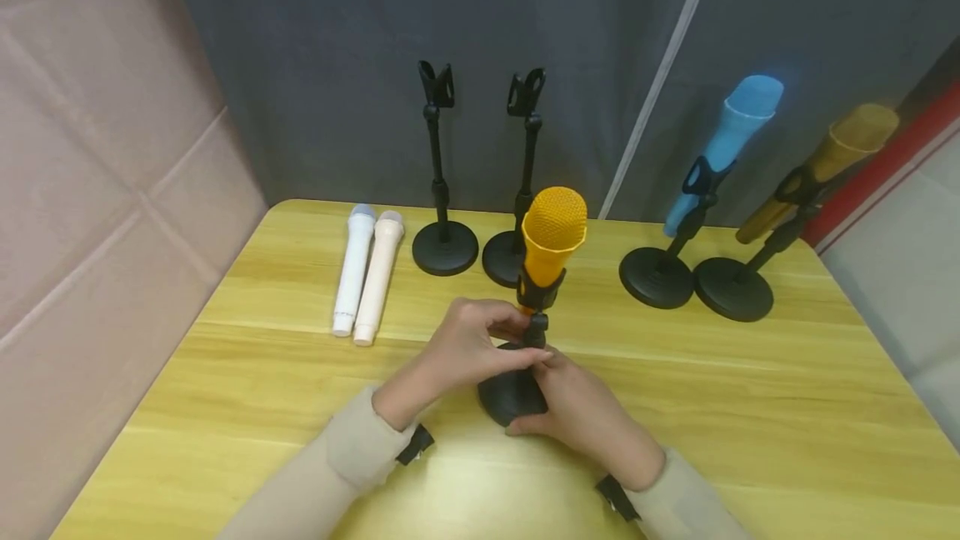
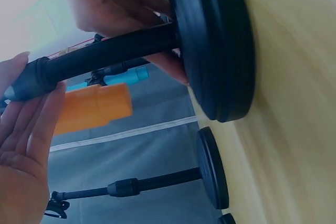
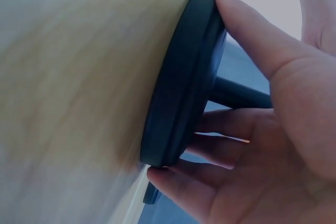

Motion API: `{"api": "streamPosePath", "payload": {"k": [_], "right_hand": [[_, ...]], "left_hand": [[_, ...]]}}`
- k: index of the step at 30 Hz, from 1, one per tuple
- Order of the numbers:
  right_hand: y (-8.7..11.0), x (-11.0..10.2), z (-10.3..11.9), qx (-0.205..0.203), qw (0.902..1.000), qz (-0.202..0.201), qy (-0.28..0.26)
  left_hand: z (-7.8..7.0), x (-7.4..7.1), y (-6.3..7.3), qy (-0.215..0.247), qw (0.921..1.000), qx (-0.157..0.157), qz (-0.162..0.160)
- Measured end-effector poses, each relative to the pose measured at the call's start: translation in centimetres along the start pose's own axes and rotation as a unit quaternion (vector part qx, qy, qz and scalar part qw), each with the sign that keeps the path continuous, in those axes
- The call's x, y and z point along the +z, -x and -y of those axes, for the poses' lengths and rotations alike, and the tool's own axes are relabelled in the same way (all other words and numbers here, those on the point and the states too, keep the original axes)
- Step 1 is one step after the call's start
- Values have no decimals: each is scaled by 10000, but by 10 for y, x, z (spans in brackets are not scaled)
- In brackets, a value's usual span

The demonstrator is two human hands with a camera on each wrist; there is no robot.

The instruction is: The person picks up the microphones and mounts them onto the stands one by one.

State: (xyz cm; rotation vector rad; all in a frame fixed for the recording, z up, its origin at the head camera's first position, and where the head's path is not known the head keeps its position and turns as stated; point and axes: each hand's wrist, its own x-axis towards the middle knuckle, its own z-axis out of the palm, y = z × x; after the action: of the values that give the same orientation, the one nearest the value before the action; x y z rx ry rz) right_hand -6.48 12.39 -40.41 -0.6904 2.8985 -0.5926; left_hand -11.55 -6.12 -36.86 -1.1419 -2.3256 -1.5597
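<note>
A yellow-orange microphone (image 1: 553, 232) sits in the clip of a black desk stand, head up and tilted, near the middle of the table. My left hand (image 1: 468, 344) holds the stand's pole (image 2: 113, 51), thumb on one side and fingers on the other, round the collar below the clip. My right hand (image 1: 581, 402) grips the round base (image 3: 181, 87), with the thumb at the near rim and fingers across the far side. In the left wrist view the microphone's lower end (image 2: 100, 107) hangs beside the pole.
Two empty stands, one on the left (image 1: 445, 248) and one on the right (image 1: 501, 257), stand at the back. White (image 1: 354, 269) and pale pink (image 1: 379, 277) microphones lie to their left. At the right, stands hold a blue microphone (image 1: 726, 140) and a brownish-gold microphone (image 1: 836, 152). A grey curtain (image 1: 337, 65) hangs behind.
</note>
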Motion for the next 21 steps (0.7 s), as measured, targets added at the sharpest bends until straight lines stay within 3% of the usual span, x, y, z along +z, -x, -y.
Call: {"api": "streamPosePath", "payload": {"k": [7,10,13,17,21], "right_hand": [[0,1,1,206,9997,125,-93],[-1,3,1,284,9994,81,-158],[-1,4,1,340,9992,63,-208],[-1,4,1,336,9992,24,-218],[0,3,0,332,9994,-42,-126]], "left_hand": [[-5,-1,1,-87,9994,-338,84],[-6,-1,3,-417,9988,-232,124],[-7,0,5,-1030,9943,-106,237],[-8,-1,6,-1767,9794,-503,840],[-10,-3,7,-1937,9593,-1102,1736]]}}
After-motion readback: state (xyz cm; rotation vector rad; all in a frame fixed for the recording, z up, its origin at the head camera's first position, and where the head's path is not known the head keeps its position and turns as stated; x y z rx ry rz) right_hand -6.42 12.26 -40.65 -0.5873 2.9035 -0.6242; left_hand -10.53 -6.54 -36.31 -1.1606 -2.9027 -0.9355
